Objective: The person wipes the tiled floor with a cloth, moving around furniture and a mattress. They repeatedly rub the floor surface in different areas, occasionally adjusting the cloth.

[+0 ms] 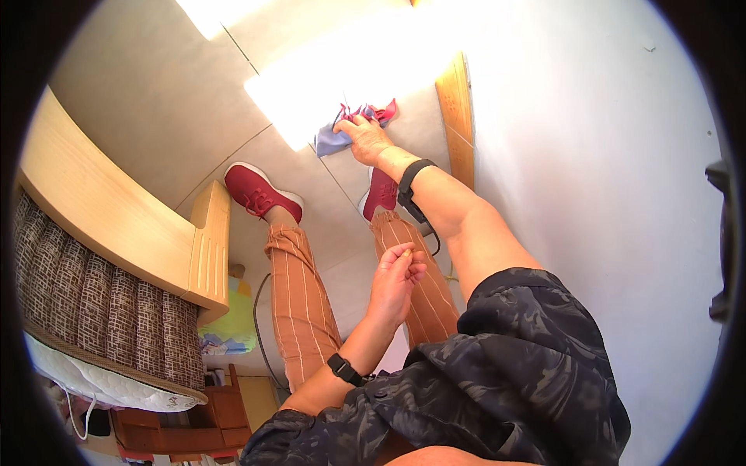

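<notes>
My right hand (367, 141) reaches forward, its fingers closed on a bunched cloth (332, 141) of grey-blue and red fabric. The cloth is low over the floor tiles, just beyond my right shoe; I cannot tell whether it touches them. My left hand (396, 281) is held above my right knee, with its fingers curled in and the thumb against them. Whatever it may pinch is too small to make out. A black band is on each of my arms.
On the left stands a bed with a pale wooden frame (116, 210) and a brown patterned mattress (101, 291). A white wall (575, 155) rises on the right, with a wooden door-frame-like panel (457, 116) along it. Bright light falls on the floor tiles (179, 116). A dark cable (257, 318) hangs near my left leg.
</notes>
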The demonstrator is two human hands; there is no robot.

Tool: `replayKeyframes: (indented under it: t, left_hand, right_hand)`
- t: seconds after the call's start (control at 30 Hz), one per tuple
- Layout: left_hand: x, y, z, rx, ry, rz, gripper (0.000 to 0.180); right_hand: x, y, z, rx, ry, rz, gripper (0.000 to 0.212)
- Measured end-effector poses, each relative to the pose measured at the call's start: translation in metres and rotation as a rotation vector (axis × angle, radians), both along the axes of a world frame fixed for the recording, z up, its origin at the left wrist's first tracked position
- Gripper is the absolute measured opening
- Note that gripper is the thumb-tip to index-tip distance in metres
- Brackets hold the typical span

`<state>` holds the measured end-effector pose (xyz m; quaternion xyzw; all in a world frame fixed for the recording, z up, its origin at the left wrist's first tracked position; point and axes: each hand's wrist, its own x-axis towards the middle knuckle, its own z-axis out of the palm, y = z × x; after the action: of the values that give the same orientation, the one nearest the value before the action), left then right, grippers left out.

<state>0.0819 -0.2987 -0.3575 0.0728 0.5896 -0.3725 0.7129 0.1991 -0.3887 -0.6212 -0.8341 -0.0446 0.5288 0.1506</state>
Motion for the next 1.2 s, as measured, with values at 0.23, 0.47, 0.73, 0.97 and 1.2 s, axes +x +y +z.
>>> replayKeyframes:
  t: [0.23, 0.47, 0.73, 0.97, 1.2]
  left_hand:
    - [-0.008, -0.002, -0.001, -0.018, 0.002, 0.034, 0.019]
    - [-0.015, -0.008, 0.002, 0.009, 0.036, 0.107, 0.018]
    - [-0.018, -0.032, -0.002, 0.139, 0.024, 0.002, 0.020]
    - [-0.026, -0.037, 0.013, 0.204, -0.002, -0.046, 0.021]
    - [-0.050, -0.041, 0.012, 0.079, -0.083, 0.184, 0.020]
  right_hand:
    - [0.130, -0.026, -0.007, -0.057, -0.449, 0.046, 0.038]
    - [0.055, 0.079, -0.028, -0.114, -0.504, 0.048, 0.045]
    - [-0.027, 0.044, 0.018, 0.312, 0.068, 0.136, 0.056]
    - [0.072, 0.007, 0.025, 0.346, -0.213, -0.300, 0.045]
    - [0.147, -0.005, -0.040, -0.242, -0.283, 0.433, 0.019]
